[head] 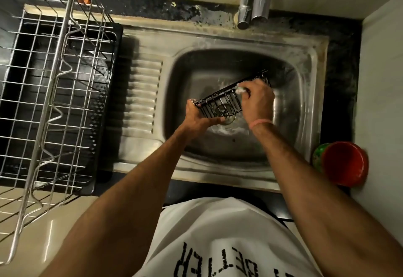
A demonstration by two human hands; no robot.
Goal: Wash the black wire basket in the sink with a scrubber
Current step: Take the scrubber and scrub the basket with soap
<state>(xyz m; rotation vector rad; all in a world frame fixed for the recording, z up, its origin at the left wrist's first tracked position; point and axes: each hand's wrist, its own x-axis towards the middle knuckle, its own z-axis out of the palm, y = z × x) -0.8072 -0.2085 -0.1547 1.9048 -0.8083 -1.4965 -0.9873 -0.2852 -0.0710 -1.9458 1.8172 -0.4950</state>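
Steel sink in black counter, left grip grasping wire basket, right grip grasping scrubber

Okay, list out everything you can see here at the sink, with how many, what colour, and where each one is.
black wire basket: one, black, held over the sink basin
pale scrubber: one, whitish, against the basket's upper rail
stainless steel sink: one, grey, centre, with ribbed drainboard on its left
chrome tap: one, silver, behind the sink
silver wire dish rack: one, silver, left of the sink
black drip tray: one, black, under the rack
red plastic bowl: one, red, right of the sink
pink wristband: one, pink, on the right wrist
left hand: grips the basket's left end
right hand: holds the scrubber
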